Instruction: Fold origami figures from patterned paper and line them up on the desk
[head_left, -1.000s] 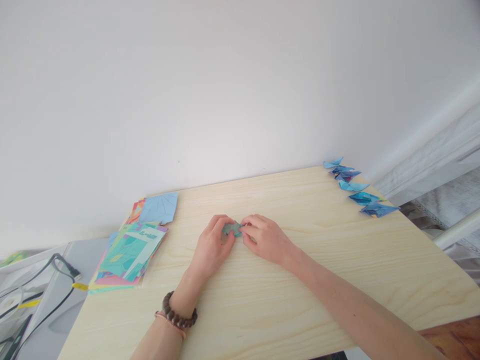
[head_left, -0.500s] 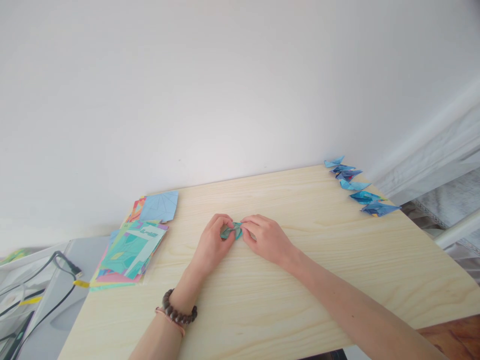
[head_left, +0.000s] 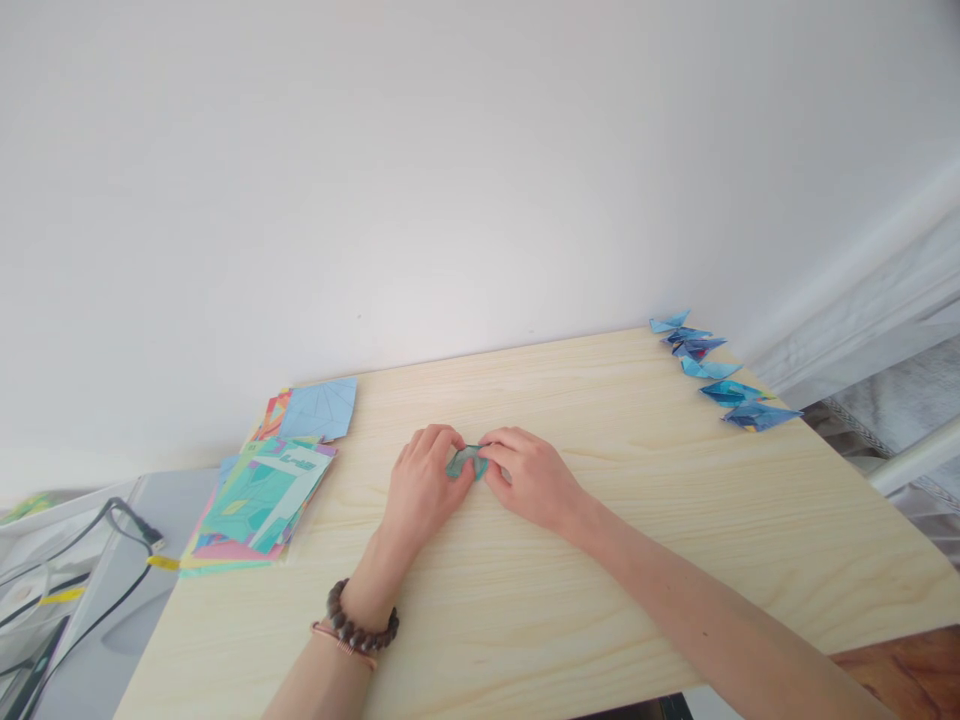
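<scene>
A small teal piece of folded paper (head_left: 466, 460) is pinched between my two hands over the middle of the wooden table. My left hand (head_left: 427, 478), its wrist ringed by a dark bead bracelet and a copper band, grips the paper's left side with thumb and forefinger. On the other side, my right hand (head_left: 531, 475) closes its thumb and fingers on the right end. Much of the paper hides behind my fingers, so its exact shape is unclear.
Printed paper sheets (head_left: 262, 500) are stacked at the table's left, with a light blue sheet (head_left: 319, 408) behind them. Several folded blue paper shapes (head_left: 709, 369) line the right edge. Black cables (head_left: 124, 530) lie on the grey surface to the left. A white wall rises behind the table (head_left: 570, 620).
My left hand has turned slightly, and its thumb now sits a little further right on the paper. The paper's visible face looks more opened out. My right hand has barely shifted.
</scene>
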